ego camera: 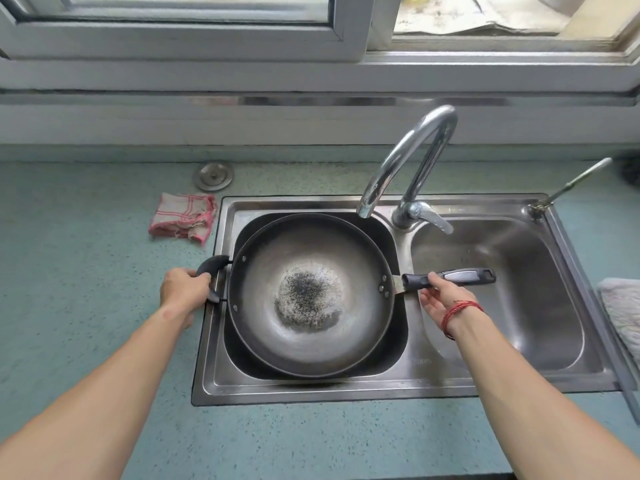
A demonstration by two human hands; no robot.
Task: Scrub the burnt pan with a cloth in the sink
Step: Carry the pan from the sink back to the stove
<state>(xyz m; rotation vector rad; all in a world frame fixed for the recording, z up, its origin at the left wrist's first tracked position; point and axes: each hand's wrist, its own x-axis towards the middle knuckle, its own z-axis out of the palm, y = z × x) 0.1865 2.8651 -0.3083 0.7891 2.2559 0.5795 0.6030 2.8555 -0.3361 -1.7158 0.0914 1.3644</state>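
One dark pan (311,341), speckled black burnt patch (306,299) at centre.

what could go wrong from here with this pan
The dark round metal pan nearly fills the left basin of the steel sink, so it may rock or slide once scrubbing starts. The pink checked cloth lies on the blue-green speckled counter. The left hand and right hand both hold handles, so freeing one could tip the pan.
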